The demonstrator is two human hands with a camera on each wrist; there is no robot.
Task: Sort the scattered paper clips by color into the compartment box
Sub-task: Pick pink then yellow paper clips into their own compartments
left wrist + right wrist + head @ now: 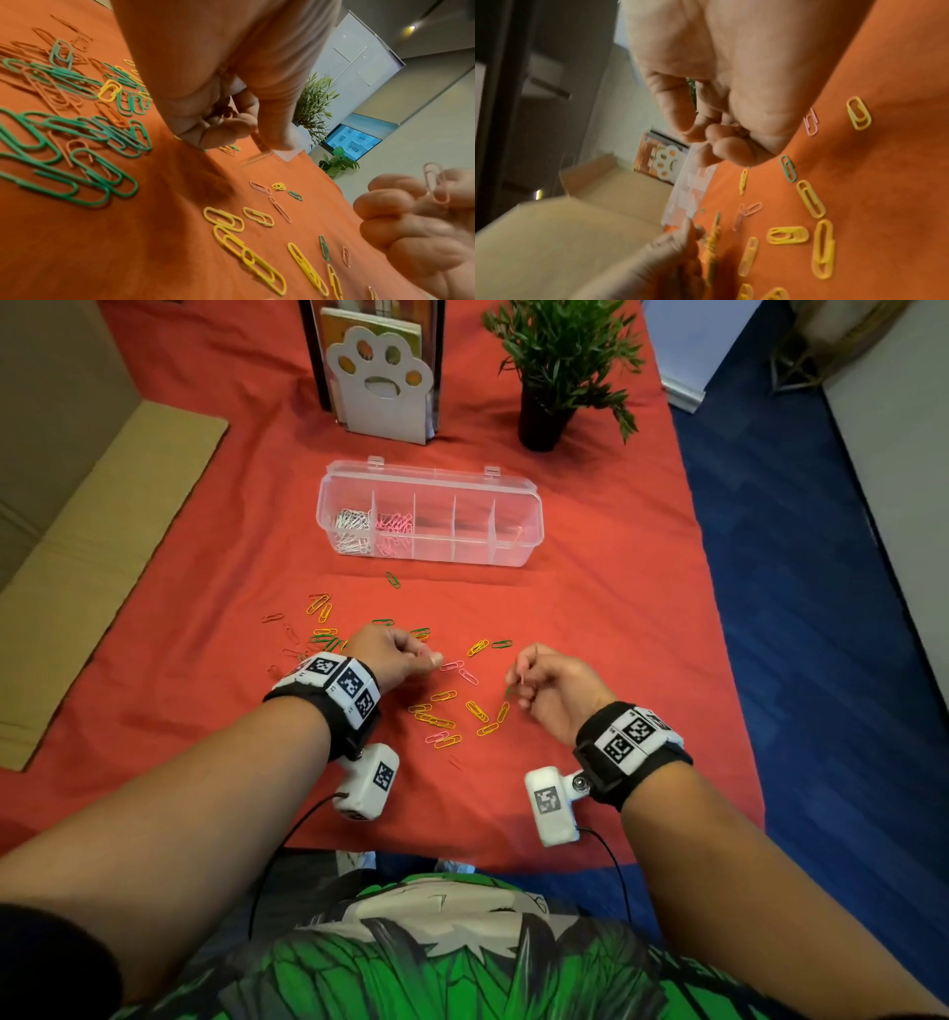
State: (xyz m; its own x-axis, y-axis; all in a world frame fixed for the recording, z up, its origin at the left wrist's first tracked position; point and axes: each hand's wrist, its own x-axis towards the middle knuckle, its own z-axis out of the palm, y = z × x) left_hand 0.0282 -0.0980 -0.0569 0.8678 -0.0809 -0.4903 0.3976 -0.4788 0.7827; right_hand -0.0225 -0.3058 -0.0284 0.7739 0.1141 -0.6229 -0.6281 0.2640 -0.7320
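Compartment box (429,546), white clips (352,526), pink clips (394,526)

The right wrist view is smeared by motion blur. The compartment box (690,194) is hidden partly behind the right hand (721,113). What the left hand (398,654) pinches cannot be told.

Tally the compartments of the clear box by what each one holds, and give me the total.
In the compartment box:
Holding white clips: 1
Holding pink clips: 1
Holding one lone clip, colour hard to tell: 1
Empty: 2
Total: 5 compartments
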